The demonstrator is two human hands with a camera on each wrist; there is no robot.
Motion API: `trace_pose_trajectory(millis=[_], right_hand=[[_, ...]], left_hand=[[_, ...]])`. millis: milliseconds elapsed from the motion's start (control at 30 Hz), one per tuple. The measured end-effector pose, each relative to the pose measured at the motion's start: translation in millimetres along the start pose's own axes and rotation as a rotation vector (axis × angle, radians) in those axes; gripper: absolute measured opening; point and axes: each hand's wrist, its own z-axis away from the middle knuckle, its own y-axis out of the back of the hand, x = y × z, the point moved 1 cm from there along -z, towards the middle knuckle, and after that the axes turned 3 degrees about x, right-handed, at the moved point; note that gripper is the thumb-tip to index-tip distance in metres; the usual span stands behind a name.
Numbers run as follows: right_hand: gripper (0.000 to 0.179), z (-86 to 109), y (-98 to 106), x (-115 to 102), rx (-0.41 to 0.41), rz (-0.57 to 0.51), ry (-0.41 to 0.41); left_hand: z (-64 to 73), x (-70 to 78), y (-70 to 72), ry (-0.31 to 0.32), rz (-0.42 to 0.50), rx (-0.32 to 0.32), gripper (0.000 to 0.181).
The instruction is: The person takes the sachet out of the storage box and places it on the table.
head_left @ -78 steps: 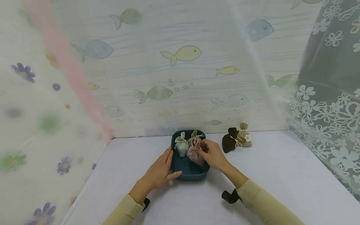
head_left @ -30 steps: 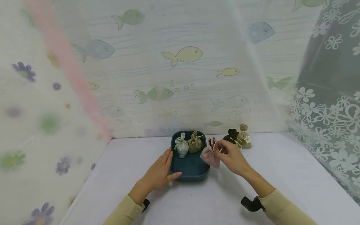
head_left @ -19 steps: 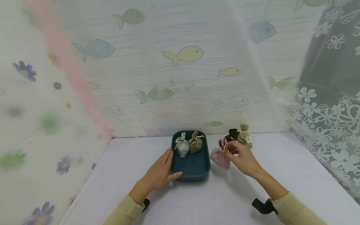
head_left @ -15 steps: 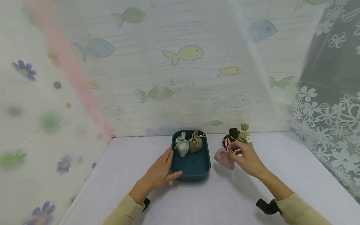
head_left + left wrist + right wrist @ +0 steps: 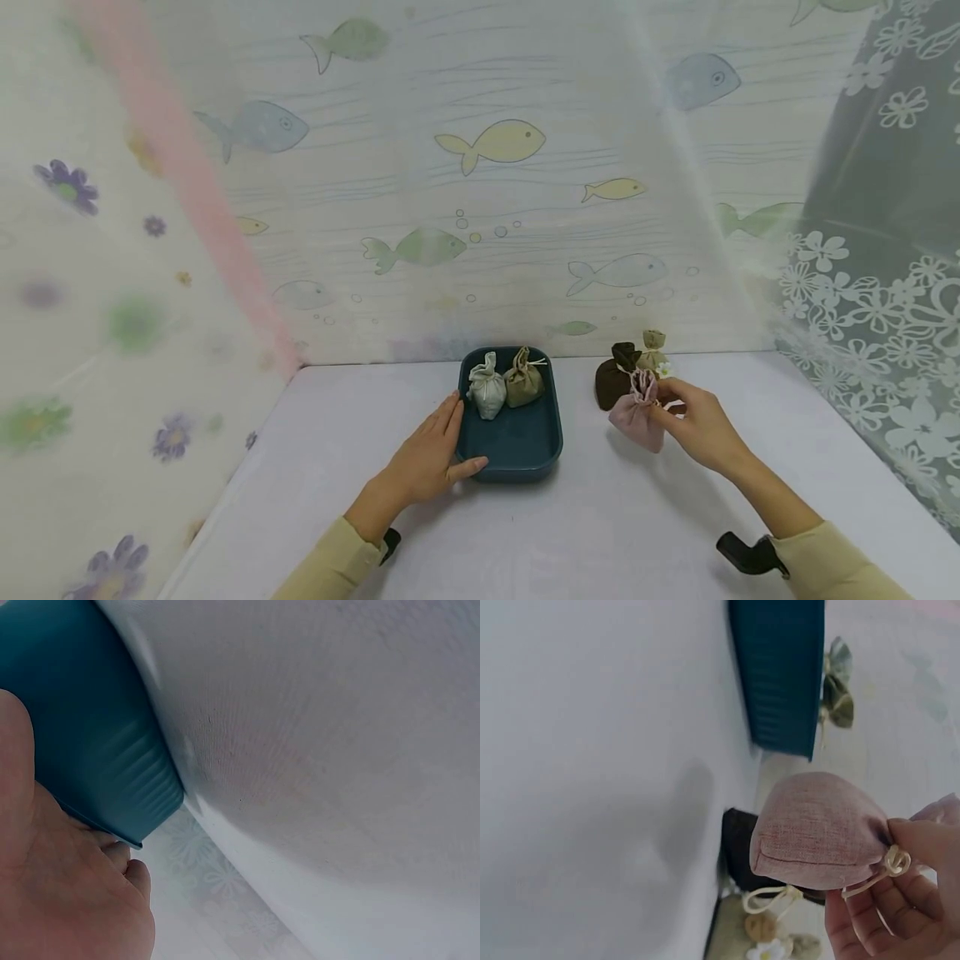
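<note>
My right hand (image 5: 697,419) pinches a pink drawstring pouch (image 5: 637,414) by its gathered neck, holding it above the table to the right of the blue tray (image 5: 517,454). In the right wrist view the pouch (image 5: 821,832) hangs clear of the tabletop, its cream cord dangling near my fingers. My left hand (image 5: 423,454) rests along the tray's left side, fingers straight and thumb over the near-left rim. Inside the tray, toward its far end, stand a pale grey-green pouch (image 5: 487,389) and an olive-brown pouch (image 5: 522,382).
Behind the pink pouch stand a dark brown pouch (image 5: 612,382) and a tan pouch (image 5: 654,346) with a white flower, partly hidden. A white cloth covers the table (image 5: 360,408). A fish-print curtain (image 5: 480,200) hangs along the table's back edge.
The pink pouch, held in my right hand, has been lifted out of the tray and carried right, close in front of the dark brown pouch. My left hand has stayed on the tray.
</note>
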Motion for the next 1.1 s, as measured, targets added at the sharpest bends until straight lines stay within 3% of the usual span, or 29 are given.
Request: trace_pose_trajectory(millis=[600,1100], right_hand=[[0.022,-5.7,9.9,40.1,-0.01,0.04,-0.114],[0.023,-15.0,-0.7,56.8,-0.002,0.024,-0.103]], left_hand=[[0.4,-1.0,-1.2,-0.013,-0.006,0.008,0.102],[0.1,-0.8,-1.3,-0.008,-0.02,0.001,0.102]])
